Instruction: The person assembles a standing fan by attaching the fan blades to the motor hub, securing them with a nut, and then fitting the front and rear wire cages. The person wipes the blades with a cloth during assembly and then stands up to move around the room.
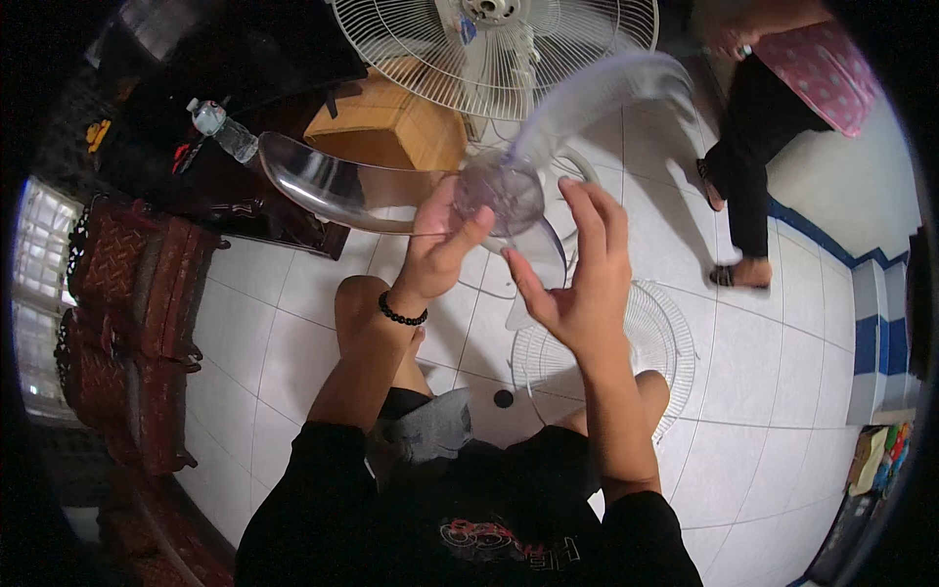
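A clear plastic fan blade (337,191) with three wings is held up in front of me. My left hand (442,245), with a black bead bracelet at the wrist, grips it beside the round hub, thumb across the near side. My right hand (592,279) is just right of the hub, thumb and fingers spread apart, not closed on the blade. The upper right wing is smeared by motion. Beyond it stands a fan with its white rear grille (406,64) exposed. A loose white front grille (675,333) lies on the floor by my right leg.
A small black round piece (504,398) and a grey cloth (430,428) are near my legs. A cardboard box (430,132) and a plastic bottle (230,135) are at the far left. Carved wooden seats (147,284) line the left. Another person (753,147) is at the far right.
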Available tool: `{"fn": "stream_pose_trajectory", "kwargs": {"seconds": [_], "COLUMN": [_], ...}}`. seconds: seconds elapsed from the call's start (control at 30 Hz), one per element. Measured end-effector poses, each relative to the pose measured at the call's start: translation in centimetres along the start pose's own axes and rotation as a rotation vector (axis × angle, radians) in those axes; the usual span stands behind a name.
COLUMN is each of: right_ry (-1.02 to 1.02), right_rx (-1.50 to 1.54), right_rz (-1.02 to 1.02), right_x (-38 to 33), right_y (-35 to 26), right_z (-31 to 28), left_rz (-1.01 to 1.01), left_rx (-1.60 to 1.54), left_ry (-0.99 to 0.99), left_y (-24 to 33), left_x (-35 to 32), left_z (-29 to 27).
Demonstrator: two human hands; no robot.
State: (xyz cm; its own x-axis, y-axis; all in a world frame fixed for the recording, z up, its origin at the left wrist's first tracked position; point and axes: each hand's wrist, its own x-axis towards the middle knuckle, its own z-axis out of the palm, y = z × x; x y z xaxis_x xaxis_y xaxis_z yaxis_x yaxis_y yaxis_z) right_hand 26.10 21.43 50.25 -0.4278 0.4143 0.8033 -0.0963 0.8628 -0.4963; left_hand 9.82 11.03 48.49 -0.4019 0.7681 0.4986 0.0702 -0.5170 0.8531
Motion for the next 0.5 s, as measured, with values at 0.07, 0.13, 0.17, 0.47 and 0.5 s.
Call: {"fn": "stream_pose_trajectory", "kwargs": {"seconds": [0.07, 0.13, 0.17, 0.47, 0.5], "right_ry": [0.001, 0.062, 0.075, 0.280, 0.297], "right_rx": [0.088, 0.106, 0.150, 0.158, 0.161], "right_rz": [0.077, 0.082, 0.088, 0.040, 0.018], "right_x": [-0.5, -0.9, -0.7, 3.9, 4.3], "right_y": [0.3, 1.9, 2.6, 7.0, 7.6], "right_z": [1.5, 3.6, 4.3, 13.0, 13.9], "left_rz": [-0.052, -0.095, -0.092, -0.263, -0.284], "left_rx": [-0.021, -0.050, -0.053, -0.267, -0.289], "left_ry": [-0.075, -0.205, -0.233, -0.378, -0.374], "left_y": [0.0, 0.0, -0.3, -4.3, -5.2], "left_x": [0.6, 1.7, 2.4, 10.5, 11.1], "left_z": [0.0, -0.4, -1.0, -9.9, -10.8]}}
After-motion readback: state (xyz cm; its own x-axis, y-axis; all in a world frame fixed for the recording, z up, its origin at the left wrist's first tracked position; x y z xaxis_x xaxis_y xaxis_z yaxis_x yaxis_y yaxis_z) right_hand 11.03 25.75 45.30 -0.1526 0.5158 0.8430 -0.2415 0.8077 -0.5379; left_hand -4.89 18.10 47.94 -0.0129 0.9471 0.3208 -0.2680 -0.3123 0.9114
